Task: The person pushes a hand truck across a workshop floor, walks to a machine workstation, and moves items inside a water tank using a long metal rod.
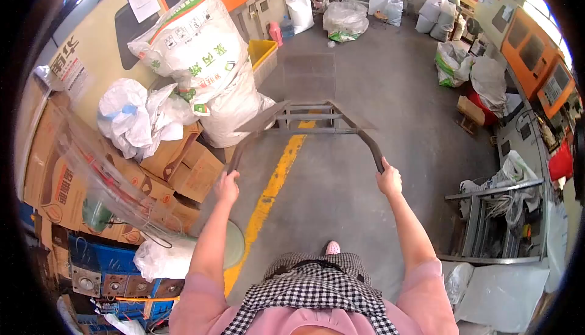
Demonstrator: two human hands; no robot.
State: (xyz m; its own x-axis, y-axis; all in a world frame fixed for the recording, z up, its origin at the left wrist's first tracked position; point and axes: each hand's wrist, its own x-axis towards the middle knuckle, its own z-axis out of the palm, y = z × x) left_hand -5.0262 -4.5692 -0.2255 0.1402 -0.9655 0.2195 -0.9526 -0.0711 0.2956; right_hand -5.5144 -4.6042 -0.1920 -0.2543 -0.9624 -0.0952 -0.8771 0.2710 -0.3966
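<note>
- Hand truck (314, 131): dark metal frame, several crossbars between two bent side rails.
- Rail ends point back toward the wearer, held by the left hand (227, 187) and right hand (389, 178).
- Frame spans the yellow floor line (268, 198).

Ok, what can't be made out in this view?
- Head view: palms of left hand and right hand, wrapped around the trolley handle.
- Head view: one foot, covered by the checked apron.
- Head view: writing on the paper sheet, too small.
- Head view: inside the printed sack, opaque.
</note>
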